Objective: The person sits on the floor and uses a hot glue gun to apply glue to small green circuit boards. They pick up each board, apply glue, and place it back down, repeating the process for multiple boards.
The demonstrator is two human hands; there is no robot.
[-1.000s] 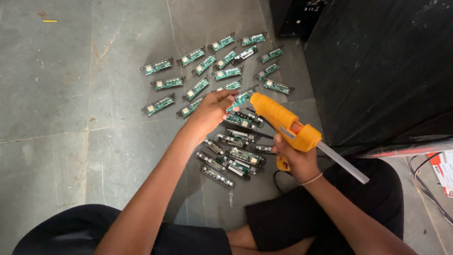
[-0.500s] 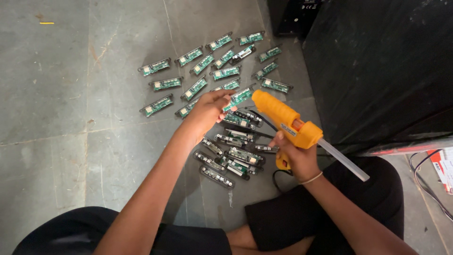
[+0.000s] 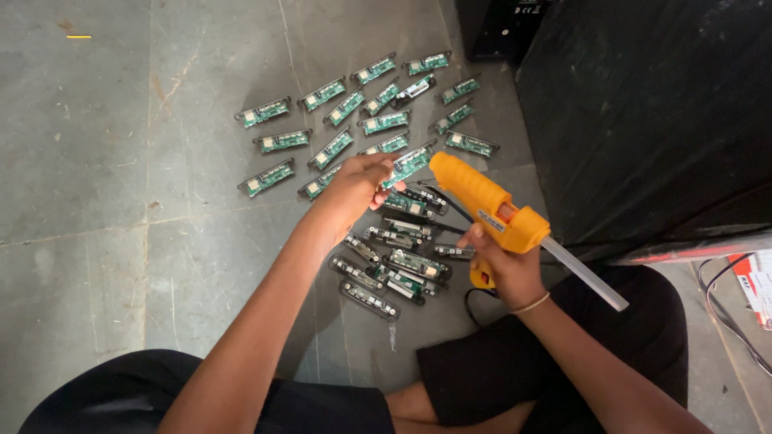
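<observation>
— What's the person on the floor (image 3: 121, 201) doing?

— The left hand (image 3: 354, 189) is pinching a small green circuit board (image 3: 408, 165) by its near end, lifting it just above the spread-out row of boards (image 3: 322, 120). The right hand (image 3: 507, 269) is wrapped around the handle of an orange glue gun (image 3: 482, 205), its nozzle pointing at that board, a clear glue stick (image 3: 583, 273) jutting out behind.

— Any way to do it neatly?

— I'd say keeping the board level and steady, fingers clear of the nozzle, and squeezing gently for a small bead. The darker pile of boards (image 3: 394, 257) is lying just below, so drips could be landing there.
</observation>
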